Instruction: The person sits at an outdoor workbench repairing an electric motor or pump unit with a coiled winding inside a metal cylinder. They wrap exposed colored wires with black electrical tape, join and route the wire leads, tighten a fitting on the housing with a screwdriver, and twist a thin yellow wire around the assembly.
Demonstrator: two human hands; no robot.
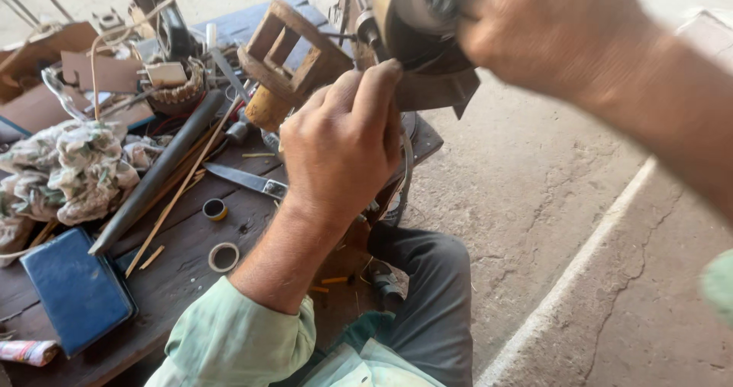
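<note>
Left hand [341, 146] pinches the motor [416, 32] rim, right hand [553, 28] clamped round its top; best steady it over the bench [183, 269].

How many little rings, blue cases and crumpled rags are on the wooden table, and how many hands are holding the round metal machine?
Little rings: 2, one dark with a yellow rim and one pale
Blue cases: 1
Crumpled rags: 1
Hands on the round metal machine: 2, left hand and right hand
Total: 6
</note>
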